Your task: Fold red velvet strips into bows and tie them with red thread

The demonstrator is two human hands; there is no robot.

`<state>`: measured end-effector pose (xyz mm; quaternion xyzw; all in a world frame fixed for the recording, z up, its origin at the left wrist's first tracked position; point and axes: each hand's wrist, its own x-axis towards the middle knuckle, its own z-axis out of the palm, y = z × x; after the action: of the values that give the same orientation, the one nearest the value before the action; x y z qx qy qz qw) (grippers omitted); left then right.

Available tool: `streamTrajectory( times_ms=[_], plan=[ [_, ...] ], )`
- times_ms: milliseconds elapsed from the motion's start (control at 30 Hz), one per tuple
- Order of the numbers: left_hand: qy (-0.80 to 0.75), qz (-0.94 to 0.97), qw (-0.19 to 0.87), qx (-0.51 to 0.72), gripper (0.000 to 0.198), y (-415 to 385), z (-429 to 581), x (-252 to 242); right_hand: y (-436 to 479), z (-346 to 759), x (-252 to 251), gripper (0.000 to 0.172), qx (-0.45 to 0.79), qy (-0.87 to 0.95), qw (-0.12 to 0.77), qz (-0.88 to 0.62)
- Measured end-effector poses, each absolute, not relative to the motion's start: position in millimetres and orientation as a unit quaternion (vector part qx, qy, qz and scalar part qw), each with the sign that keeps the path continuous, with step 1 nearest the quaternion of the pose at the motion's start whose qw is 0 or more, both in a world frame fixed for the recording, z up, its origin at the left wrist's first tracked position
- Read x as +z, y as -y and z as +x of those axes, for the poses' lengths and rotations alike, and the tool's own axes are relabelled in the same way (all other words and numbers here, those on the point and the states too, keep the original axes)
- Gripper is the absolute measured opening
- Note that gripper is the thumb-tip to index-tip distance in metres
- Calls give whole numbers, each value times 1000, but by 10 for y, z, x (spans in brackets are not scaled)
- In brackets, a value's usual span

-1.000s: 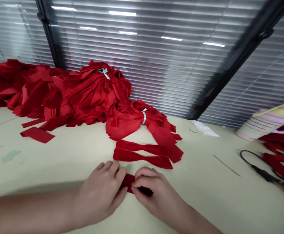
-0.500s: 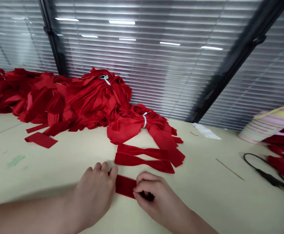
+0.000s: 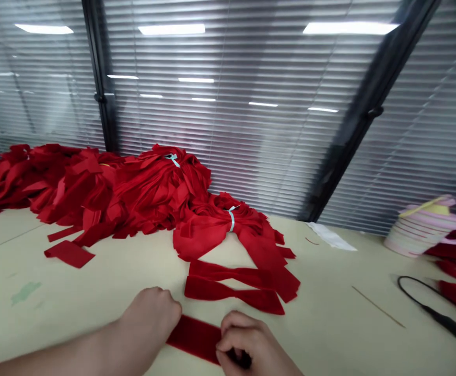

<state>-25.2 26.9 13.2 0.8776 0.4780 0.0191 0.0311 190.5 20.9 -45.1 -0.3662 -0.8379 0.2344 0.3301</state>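
A flat red fabric strip lies on the table between my hands. My left hand is closed at its left end, the fingertips turned out of sight. At the right end, my right hand pinches the strip between thumb and curled fingers. Just beyond it lie two narrow-waisted red strips, one behind the other. Behind these rests a red strip bundle bound with a pale blue tie.
A long heap of red strips fills the back left, against the window blinds. To the right are a white scrap, a thin brown stick, a striped pink-handled mug and a black cord.
The view has tilted up, so everything sits lower in the picture. My left hand has shifted left along the strip and its fingers have curled in; more strip shows. My right hand keeps its pinch.
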Motion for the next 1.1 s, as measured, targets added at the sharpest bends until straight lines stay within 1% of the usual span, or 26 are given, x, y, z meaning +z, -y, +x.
streamTrajectory(
  times_ms=[100, 333, 400, 567, 633, 733, 800, 933, 1100],
  plan=[
    [-472, 881, 12, -4, 25, -364, -362, 206, -244, 1905, -465, 16, 243, 837, 321, -371],
    [-455, 890, 25, 1, 25, -413, -457, 270, -250, 1966, -360, 11, 302, 830, 268, -385],
    [-453, 891, 29, 7, 27, -395, -444, 309, -294, 1967, -427, 11, 304, 830, 260, -390],
    [-441, 895, 60, -10, 33, -369, -413, 421, -489, 1917, -737, 10, 297, 834, 205, -417],
    [-441, 896, 51, -13, 34, -364, -406, 438, -540, 1906, -828, 9, 290, 835, 217, -415],
    [-447, 893, 44, -12, 34, -352, -399, 445, -541, 1909, -854, 16, 288, 834, 236, -408],
    [-443, 895, 49, -13, 34, -346, -399, 444, -504, 1912, -798, 18, 289, 835, 230, -409],
    [-437, 898, 51, -13, 37, -362, -414, 425, -393, 1904, -618, 13, 273, 836, 227, -418],
    [-437, 896, 72, -23, 31, -403, -427, 403, -303, 1889, -483, 14, 235, 843, 251, -413]
  ],
)
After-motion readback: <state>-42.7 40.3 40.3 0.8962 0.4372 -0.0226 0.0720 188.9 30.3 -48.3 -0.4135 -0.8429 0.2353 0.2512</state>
